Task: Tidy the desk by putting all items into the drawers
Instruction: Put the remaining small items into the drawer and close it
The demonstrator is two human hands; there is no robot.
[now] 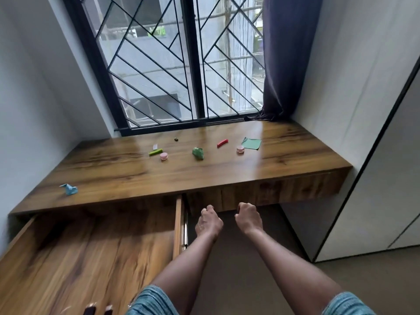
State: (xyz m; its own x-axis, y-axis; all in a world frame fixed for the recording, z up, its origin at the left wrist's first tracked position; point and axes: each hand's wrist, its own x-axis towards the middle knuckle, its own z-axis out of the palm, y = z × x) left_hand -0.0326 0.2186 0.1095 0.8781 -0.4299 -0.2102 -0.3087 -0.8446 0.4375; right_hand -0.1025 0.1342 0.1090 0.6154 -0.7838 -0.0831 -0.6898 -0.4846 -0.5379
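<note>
The wooden desk (113, 169) runs under the window. On it lie a blue paper figure (68, 189), a green stick (156, 152), a small white piece (155, 146), two pink jars (163, 156) (240, 149), a crumpled green paper (198, 153), a small dark object (176, 139), a red stick (222, 143) and a green paper square (251, 143). The left drawer (91, 246) is pulled far out and looks empty. My left hand (209, 220) and my right hand (248, 218) curl their fingers under the lower edge of the closed right drawer front (284, 194).
A white wardrobe (375, 178) stands close on the right. A dark curtain (281, 64) hangs at the window's right end. The open drawer's side wall and metal rail (181, 226) are just left of my left forearm. Grey floor lies below my arms.
</note>
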